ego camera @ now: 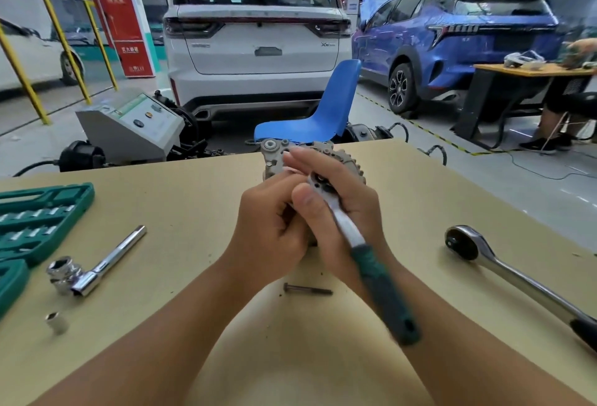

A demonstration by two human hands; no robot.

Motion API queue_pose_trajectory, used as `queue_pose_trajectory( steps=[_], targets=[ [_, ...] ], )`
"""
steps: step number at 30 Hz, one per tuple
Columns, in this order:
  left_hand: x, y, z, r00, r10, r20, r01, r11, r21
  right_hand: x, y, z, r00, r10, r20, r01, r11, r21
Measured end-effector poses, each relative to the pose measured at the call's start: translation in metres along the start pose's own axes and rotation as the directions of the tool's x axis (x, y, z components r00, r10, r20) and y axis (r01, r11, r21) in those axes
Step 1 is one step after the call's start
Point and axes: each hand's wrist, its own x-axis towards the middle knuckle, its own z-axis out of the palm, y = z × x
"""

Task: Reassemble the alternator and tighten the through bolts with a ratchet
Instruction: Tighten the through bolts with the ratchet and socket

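The alternator [315, 163] stands at the table's [193, 198] far edge, steadied by the left hand [274, 221] curled against its housing. The right hand [336, 198] grips the green-handled ratchet [365, 250] near its head, seated on a through bolt; a spare bolt [307, 290] waits nearby.

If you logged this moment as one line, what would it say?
step: tightening bolt | right hand: grips ratchet on alternator | left hand: steadies alternator | spare bolt: on table

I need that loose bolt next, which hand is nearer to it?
Left, narrowly. The left hand is just above-left of the loose bolt; the right hand sits higher, gripping the ratchet.
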Motion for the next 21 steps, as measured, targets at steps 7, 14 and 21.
queue_pose_trajectory(
  steps=[7, 14, 21],
  targets=[
    [0.007, -0.009, -0.008, 0.986, -0.127, 0.106, 0.137, 0.985, -0.100, 0.031, -0.003, -0.011, 0.877, 0.452, 0.163, -0.472, 0.744, 0.474],
    [0.003, -0.002, 0.000, 0.993, -0.115, -0.015, 0.113, 0.990, -0.085, -0.002, 0.008, 0.009, 0.998, -0.037, 0.049, 0.038, 0.999, -0.008],
    [0.004, -0.008, -0.003, 0.987, -0.111, 0.113, 0.125, 0.985, -0.118, 0.010, 0.000, -0.008, 0.923, 0.382, 0.049, -0.368, 0.838, 0.403]
  ],
)
